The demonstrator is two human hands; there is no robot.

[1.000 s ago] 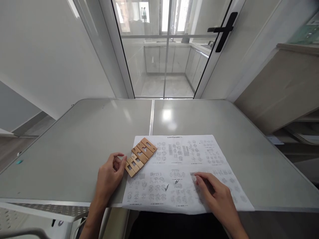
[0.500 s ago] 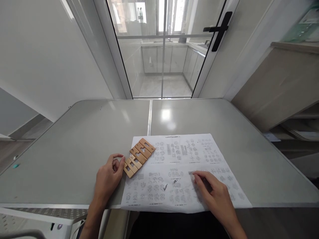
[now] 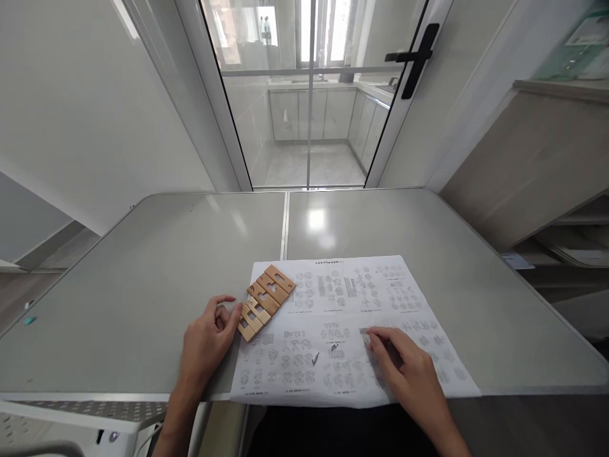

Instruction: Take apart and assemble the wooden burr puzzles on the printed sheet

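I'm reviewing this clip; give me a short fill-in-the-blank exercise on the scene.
1. The hand nearest the wooden pieces is the person's ___ one.
2. The door handle is coloured ___.
3. The wooden pieces lie nearer the left edge of the printed sheet than its ___ edge.
4. Behind its dark print, the sheet is coloured ___.
Missing words: left; black; right; white.

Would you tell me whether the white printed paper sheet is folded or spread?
Spread: the white paper sheet lies open across the grey tabletop, printed figures visible from far edge to near.
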